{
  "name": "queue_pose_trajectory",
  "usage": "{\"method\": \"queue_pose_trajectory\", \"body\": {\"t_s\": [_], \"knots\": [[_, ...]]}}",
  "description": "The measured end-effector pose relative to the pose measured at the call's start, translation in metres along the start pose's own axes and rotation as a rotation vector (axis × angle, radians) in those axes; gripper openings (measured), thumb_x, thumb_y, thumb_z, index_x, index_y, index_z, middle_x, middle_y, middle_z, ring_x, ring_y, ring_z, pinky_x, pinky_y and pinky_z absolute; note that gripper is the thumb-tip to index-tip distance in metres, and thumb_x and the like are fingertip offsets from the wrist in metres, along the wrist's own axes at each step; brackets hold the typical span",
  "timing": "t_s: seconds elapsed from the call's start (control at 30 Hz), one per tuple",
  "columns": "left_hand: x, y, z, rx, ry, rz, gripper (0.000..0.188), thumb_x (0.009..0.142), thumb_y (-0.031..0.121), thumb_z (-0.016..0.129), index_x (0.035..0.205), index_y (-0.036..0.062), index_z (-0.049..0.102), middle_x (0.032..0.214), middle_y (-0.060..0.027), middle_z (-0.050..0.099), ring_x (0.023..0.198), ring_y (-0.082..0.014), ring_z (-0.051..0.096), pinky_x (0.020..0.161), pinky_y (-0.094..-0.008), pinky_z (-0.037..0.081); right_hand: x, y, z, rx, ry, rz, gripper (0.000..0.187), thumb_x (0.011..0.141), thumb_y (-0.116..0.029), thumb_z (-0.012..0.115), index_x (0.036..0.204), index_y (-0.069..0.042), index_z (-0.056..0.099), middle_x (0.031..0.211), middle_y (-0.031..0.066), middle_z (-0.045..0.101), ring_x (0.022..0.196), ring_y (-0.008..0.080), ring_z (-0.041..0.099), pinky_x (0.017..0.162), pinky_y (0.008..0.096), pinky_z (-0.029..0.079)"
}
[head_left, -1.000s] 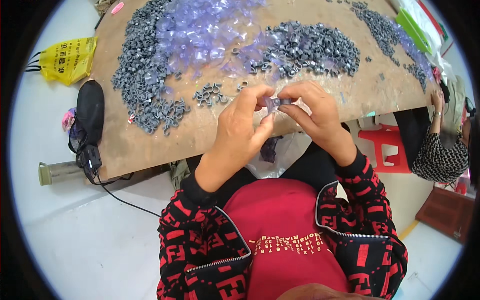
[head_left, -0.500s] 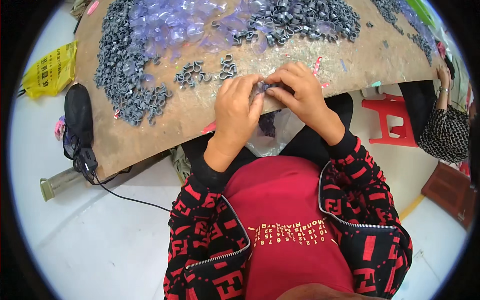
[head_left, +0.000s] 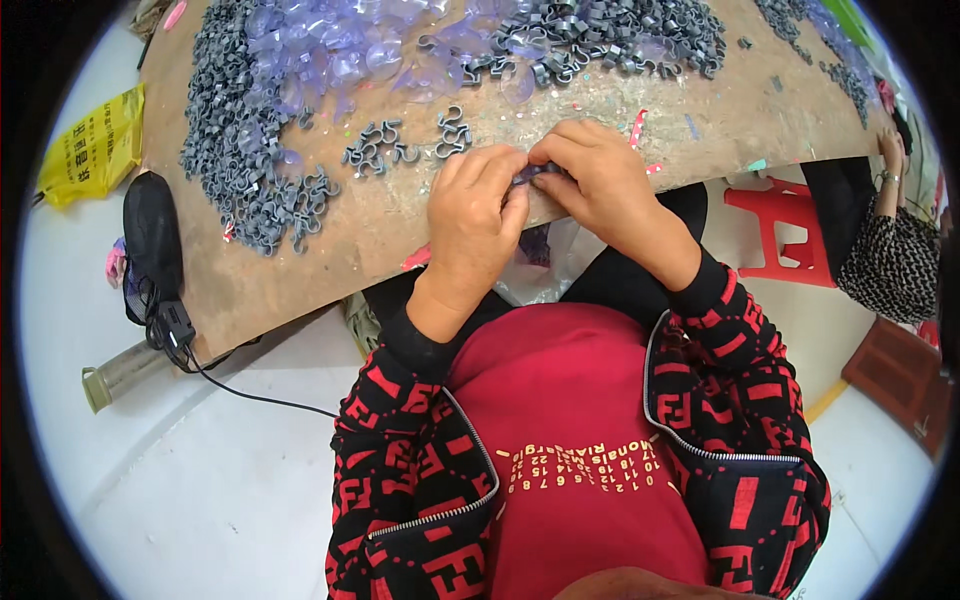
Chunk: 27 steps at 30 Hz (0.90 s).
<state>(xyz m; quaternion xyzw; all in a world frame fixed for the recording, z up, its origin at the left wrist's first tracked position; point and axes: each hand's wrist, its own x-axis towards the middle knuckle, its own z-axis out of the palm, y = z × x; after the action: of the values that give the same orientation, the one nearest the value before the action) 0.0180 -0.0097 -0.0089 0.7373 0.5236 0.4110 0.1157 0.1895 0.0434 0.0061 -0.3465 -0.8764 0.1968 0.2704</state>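
My left hand (head_left: 472, 205) and my right hand (head_left: 602, 180) meet at the near edge of the table, fingertips pinched together. Between them is a small dark grey plastic clip (head_left: 532, 173), mostly covered by the fingers. Whether a clear piece is joined to it, I cannot tell. Just beyond my left hand lie a few loose grey clips (head_left: 453, 132), with another small cluster (head_left: 378, 148) to their left. Farther back, clear purple-tinted plastic suction cups (head_left: 335, 50) form a heap. Grey clips are piled at its left (head_left: 225, 120) and its right (head_left: 620, 38).
A translucent plastic bag (head_left: 570, 262) hangs below the table edge between my legs. Left of the wooden table (head_left: 270, 290) are a black pouch with a cable (head_left: 153, 235) and a yellow bag (head_left: 95, 150). A red stool (head_left: 785, 230) and another person's arm (head_left: 888, 185) are at right.
Both hands stay together in nearly the same place. The fingers have shifted slightly, and more of the dark grey clip shows between them. The view has moved a little.
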Motion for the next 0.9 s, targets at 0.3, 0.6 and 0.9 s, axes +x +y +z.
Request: {"method": "queue_pose_trajectory", "body": {"t_s": [0.3, 0.6, 0.9], "knots": [[-0.029, 0.025, -0.014, -0.17, -0.063, -0.055, 0.031, 0.073, 0.007, 0.066, 0.102, 0.0036, 0.057, 0.104, -0.0162, 0.058, 0.093, -0.0356, 0.058, 0.078, -0.0435, 0.048, -0.006, 0.019, -0.015, 0.626, -0.01, 0.366, 0.023, 0.086, -0.01, 0.064, 0.108, -0.002, 0.063, 0.092, -0.0005, 0.06, 0.08, 0.0077, 0.055, 0.068, 0.0239, 0.045], [-0.061, 0.035, -0.01, -0.017, -0.274, 0.024, 0.033, 0.076, 0.016, 0.072, 0.106, 0.0043, 0.062, 0.102, -0.0121, 0.062, 0.086, -0.0289, 0.063, 0.071, -0.0359, 0.051, 0.052, 0.039, 0.002, -0.157, 0.264, -0.205, 0.026, 0.083, -0.004, 0.059, 0.106, -0.012, 0.065, 0.105, 0.0063, 0.061, 0.081, 0.0237, 0.062, 0.068, 0.0319, 0.047], [-0.008, 0.024, -0.056, -0.219, 0.076, -0.232, 0.028, 0.079, 0.003, 0.067, 0.107, 0.0057, 0.062, 0.095, -0.0121, 0.063, 0.075, -0.0238, 0.064, 0.062, -0.034, 0.052, 0.036, 0.013, -0.01, 0.129, 0.068, 0.032, 0.014, 0.08, -0.012, 0.065, 0.094, -0.011, 0.066, 0.099, 0.0042, 0.061, 0.085, 0.0186, 0.059, 0.073, 0.0302, 0.044]]}}
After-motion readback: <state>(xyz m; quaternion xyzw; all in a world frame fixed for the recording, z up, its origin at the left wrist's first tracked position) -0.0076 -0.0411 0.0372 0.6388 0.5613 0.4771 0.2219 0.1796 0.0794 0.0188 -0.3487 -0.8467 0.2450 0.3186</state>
